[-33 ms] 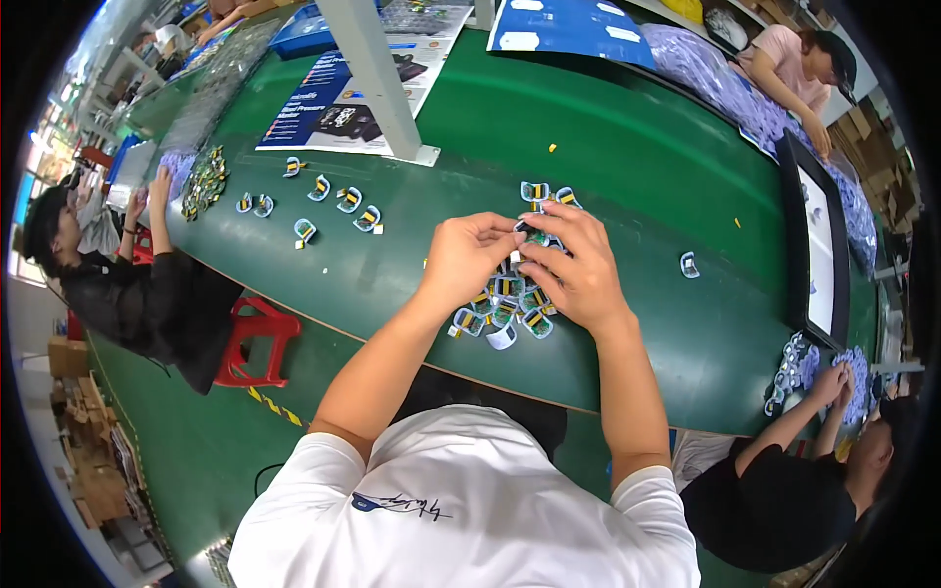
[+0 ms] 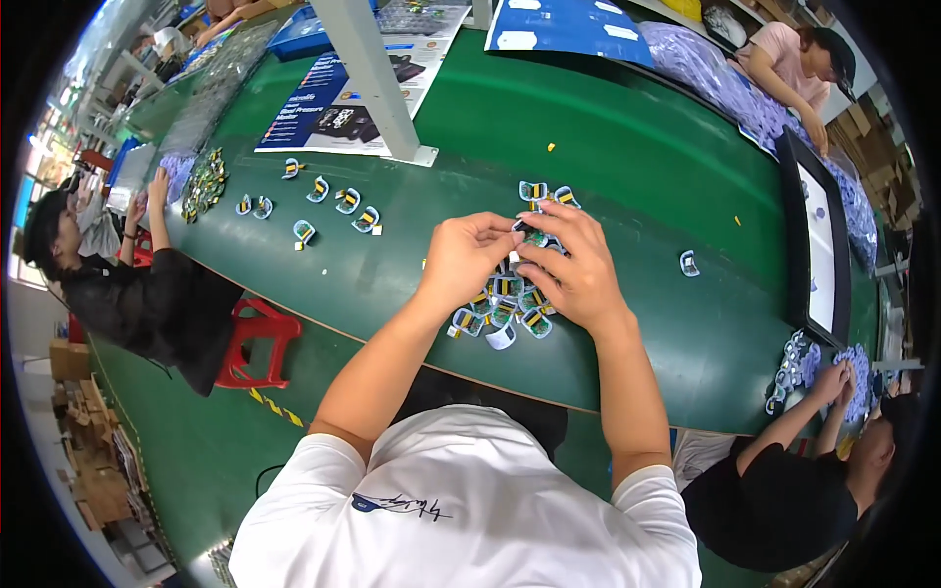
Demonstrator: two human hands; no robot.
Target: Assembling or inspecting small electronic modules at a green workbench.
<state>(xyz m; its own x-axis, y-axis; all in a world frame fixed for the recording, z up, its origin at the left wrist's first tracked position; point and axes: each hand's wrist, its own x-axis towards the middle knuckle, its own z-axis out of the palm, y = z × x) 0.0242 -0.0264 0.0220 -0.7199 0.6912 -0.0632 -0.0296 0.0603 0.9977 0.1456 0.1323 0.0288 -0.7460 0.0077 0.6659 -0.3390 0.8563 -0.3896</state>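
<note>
Above a pile of small light-blue casings (image 2: 506,286), both my hands meet over one small electronic unit (image 2: 535,236) with a green circuit board. My left hand (image 2: 461,257) pinches its left side between thumb and fingertips. Curled around the right side is my right hand (image 2: 582,272), its thumb and fingers closed on the same unit. Fingers cover most of that unit. The piled casings carry green boards with yellow-and-black parts, and some have a small white block on wires. A white-topped piece (image 2: 501,337) lies at the pile's near edge.
More units (image 2: 348,201) lie scattered to the left, and a single one (image 2: 690,264) to the right. A grey post (image 2: 377,88) stands on the green table beside a printed sheet (image 2: 294,120). A black-framed tray (image 2: 841,265) is at the right. Co-workers sit at both sides.
</note>
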